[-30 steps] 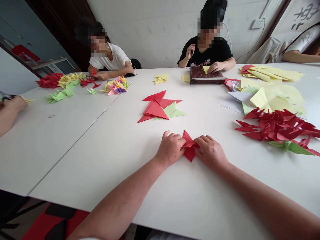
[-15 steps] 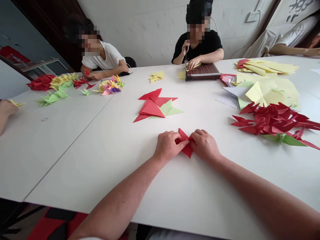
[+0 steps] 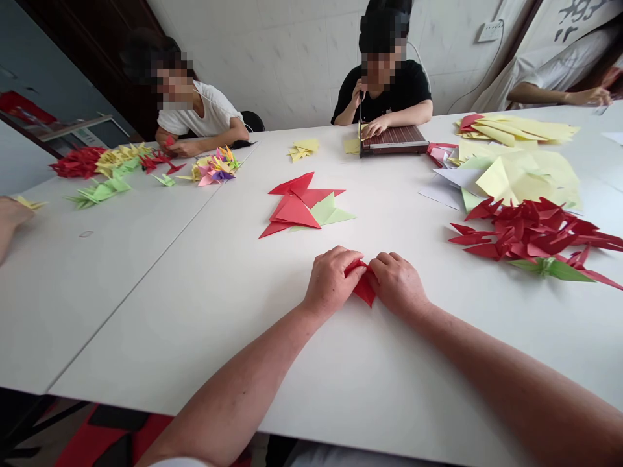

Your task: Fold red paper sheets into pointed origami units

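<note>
A small piece of folded red paper (image 3: 364,292) lies on the white table between my hands, its lower point toward me. My left hand (image 3: 333,279) pinches its left side, with the fingers curled over the upper part. From the right, my right hand (image 3: 396,282) grips the other side, thumb and fingers closed on the paper. The hands almost meet at the middle, and they hide much of the paper. Just beyond them rest several folded red papers (image 3: 296,211) and a folded green paper (image 3: 333,213).
At right sit a pile of red folded paper (image 3: 535,233) and yellow sheets (image 3: 530,175). Across the table a person in black works at a paper cutter (image 3: 396,139); a person in white sits at left near colourful folded papers (image 3: 217,167). Another person's hand (image 3: 14,214) is at far left.
My left fingers have moved over the red paper's upper point, which now barely shows. The right hand has hardly moved. The far-right person's hand has lifted.
</note>
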The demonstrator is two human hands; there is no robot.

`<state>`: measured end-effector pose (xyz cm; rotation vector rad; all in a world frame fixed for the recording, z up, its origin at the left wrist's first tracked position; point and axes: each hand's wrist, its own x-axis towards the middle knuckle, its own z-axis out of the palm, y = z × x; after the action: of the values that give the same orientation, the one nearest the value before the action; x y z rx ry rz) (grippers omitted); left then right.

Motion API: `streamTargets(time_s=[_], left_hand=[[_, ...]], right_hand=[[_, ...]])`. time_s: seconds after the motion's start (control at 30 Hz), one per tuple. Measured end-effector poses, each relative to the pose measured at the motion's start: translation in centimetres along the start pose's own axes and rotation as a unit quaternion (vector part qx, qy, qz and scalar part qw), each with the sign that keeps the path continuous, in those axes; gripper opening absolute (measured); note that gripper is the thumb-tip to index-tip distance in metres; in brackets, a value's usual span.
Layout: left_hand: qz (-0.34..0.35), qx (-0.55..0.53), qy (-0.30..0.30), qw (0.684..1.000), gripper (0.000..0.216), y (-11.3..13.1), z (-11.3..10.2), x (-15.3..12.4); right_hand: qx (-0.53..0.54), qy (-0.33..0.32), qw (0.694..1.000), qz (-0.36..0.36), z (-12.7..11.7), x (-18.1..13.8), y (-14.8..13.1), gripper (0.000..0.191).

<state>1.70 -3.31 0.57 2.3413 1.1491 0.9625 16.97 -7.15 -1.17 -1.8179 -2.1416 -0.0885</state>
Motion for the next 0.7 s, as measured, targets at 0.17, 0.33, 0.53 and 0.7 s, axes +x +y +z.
streamTargets(time_s=[0.17, 0.33, 0.53, 0.7], left_hand=[[-0.008, -0.048, 0.005, 0.999, 0.015, 0.0, 0.4, 0.0], [-0.013, -0.05, 0.017, 0.999, 0.017, -0.3, 0.2, 0.0], [-0.033, -0.045, -0.011, 0.998, 0.015, -0.7, 0.0, -0.4], [-0.05, 0.001, -0.068, 0.996, 0.019, -1.1, 0.0, -0.8]], right_hand=[[-0.001, 0.007, 1.0, 0.002, 0.1, 0.0, 0.1, 0.017], [0.0, 0.008, 1.0, 0.005, 0.2, -0.1, 0.0, 0.015], [0.003, 0.011, 1.0, 0.009, 0.2, 0.0, 0.0, 0.015], [0.014, 0.009, 1.0, 0.014, 0.2, -0.1, 0.1, 0.014]])
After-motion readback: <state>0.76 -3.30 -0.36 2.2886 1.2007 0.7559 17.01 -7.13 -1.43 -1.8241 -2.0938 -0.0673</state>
